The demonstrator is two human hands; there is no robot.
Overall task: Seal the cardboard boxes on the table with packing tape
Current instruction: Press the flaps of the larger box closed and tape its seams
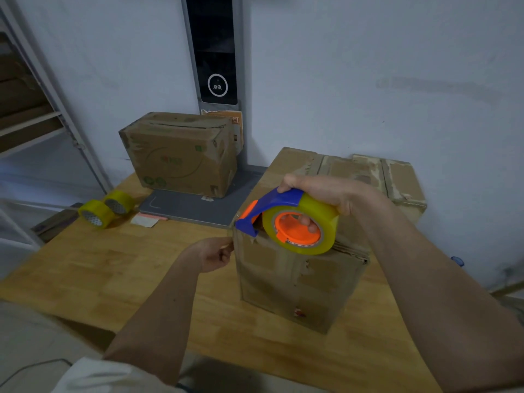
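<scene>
Tape dispenser (295, 222) gripped by right hand (326, 194) atop box (297, 276); left hand (217, 255) pinching box corner.

A pale, scuffed wall (368, 66) backs the wooden desk (113, 268) — metal shelving (37, 114) beyond its far left corner, dim light.

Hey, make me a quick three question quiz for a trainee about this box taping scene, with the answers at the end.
1. True or false: the right hand holds the tape dispenser on top of the nearest box.
2. How many spare tape rolls lie on the wooden table?
A. one B. two C. four
3. Fill in: the left hand pinches at the box's upper ____ corner.

Key:
1. true
2. B
3. left
</scene>
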